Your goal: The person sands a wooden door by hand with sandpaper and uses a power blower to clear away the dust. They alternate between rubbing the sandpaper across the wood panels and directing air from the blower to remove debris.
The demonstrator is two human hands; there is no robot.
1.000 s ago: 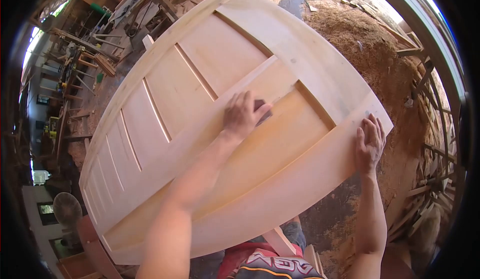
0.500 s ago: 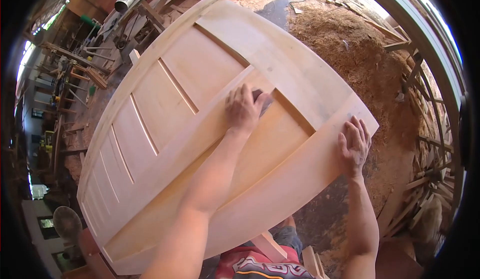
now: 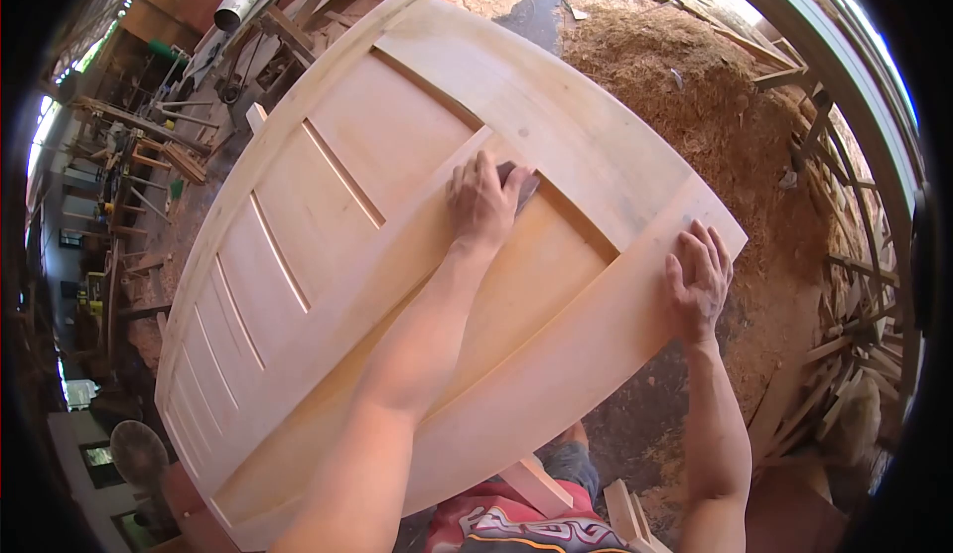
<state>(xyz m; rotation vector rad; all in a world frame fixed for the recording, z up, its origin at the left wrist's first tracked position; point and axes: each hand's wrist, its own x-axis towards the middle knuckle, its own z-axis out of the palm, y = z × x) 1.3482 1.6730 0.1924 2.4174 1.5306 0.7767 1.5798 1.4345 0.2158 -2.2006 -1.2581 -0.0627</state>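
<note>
A large pale wooden door with recessed panels and raised rails lies flat below me, tilted across the head view. My left hand is closed around a dark folded piece of sandpaper. It presses this on the middle rail, close to where the rail meets the wide end rail. Part of the sandpaper is hidden under the fingers. Near the door's right corner, my right hand lies on the wood with its fingers stretched out, holding nothing.
Wooden supports stick out beneath the door's near edge. Beyond the right side are a sawdust heap and a stack of wood offcuts. A metal cylinder lies at the upper left, and a round fan stands at the lower left.
The view has shifted slightly, so the door appears a little further left. My left hand with the sandpaper has slid slightly along the rail towards the end rail. My right hand stays near the corner.
</note>
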